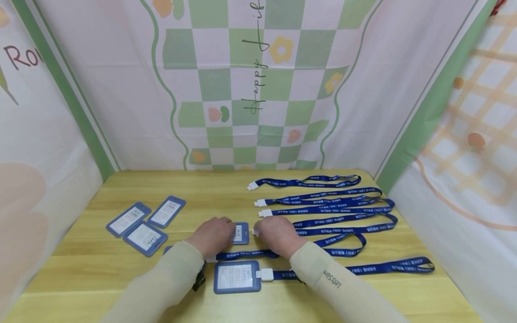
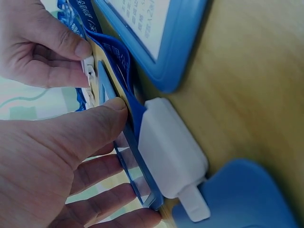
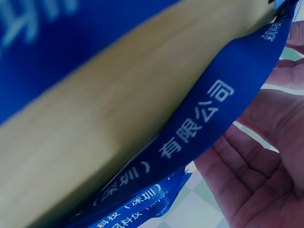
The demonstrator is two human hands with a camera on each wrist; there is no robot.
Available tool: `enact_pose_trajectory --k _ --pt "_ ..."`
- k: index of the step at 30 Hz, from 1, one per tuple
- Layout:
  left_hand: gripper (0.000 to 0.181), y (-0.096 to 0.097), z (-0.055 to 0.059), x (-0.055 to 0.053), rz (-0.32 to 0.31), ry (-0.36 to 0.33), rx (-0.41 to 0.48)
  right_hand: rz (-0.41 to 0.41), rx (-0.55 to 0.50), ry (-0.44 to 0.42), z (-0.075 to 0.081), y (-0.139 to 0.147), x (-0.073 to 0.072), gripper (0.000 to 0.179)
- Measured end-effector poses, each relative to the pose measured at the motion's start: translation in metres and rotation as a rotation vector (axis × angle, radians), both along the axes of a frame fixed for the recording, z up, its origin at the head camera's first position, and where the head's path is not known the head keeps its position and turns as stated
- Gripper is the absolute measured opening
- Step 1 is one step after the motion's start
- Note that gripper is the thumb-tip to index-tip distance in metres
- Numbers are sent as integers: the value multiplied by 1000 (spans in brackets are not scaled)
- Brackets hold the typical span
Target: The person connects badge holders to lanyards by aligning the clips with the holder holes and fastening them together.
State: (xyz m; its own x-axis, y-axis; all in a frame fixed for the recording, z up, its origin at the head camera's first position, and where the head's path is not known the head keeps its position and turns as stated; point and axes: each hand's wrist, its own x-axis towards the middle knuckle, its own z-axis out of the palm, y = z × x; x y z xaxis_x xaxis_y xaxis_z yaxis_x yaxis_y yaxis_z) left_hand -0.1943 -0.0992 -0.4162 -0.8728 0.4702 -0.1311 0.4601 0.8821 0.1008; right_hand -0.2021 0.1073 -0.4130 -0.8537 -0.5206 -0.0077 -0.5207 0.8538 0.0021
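My left hand (image 1: 213, 235) holds a blue card holder (image 1: 241, 233) with a white card in it, thumb on one edge and fingers underneath. Just right of it, my right hand (image 1: 279, 235) pinches the white clip (image 2: 89, 71) of a blue lanyard (image 1: 343, 232). Holder and clip face each other, close together; whether they touch cannot be made out. In the right wrist view, a lettered blue strap (image 3: 199, 118) passes in front of the right hand. Below the hands, another lanyard's white clip (image 2: 173, 147) meets a blue holder (image 2: 232, 199), mostly covered by the left forearm in the head view.
Nearest the front lies a card holder (image 1: 237, 290) joined to a lanyard by a white clip (image 1: 266, 274). Three loose card holders, one of them this one (image 1: 146, 237), lie at the left. Several lanyards (image 1: 311, 183) stretch across the right of the wooden table (image 1: 81, 278).
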Motion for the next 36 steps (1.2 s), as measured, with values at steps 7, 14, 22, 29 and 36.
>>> enact_pose_trajectory --k 7,14,22,29,36 --pt "28 0 -1 0 12 -8 3 16 -8 34 -3 -3 1 9" --pt "30 1 0 0 4 -2 -7 5 -37 51 -5 -3 1 10" --pt "29 0 1 1 -9 14 -5 19 -13 59 -5 -5 1 11" --pt "29 1 1 2 -9 8 -6 39 21 76 -6 -4 1 10" --pt "29 1 0 1 7 -3 3 106 73 155 -9 -2 2 10"
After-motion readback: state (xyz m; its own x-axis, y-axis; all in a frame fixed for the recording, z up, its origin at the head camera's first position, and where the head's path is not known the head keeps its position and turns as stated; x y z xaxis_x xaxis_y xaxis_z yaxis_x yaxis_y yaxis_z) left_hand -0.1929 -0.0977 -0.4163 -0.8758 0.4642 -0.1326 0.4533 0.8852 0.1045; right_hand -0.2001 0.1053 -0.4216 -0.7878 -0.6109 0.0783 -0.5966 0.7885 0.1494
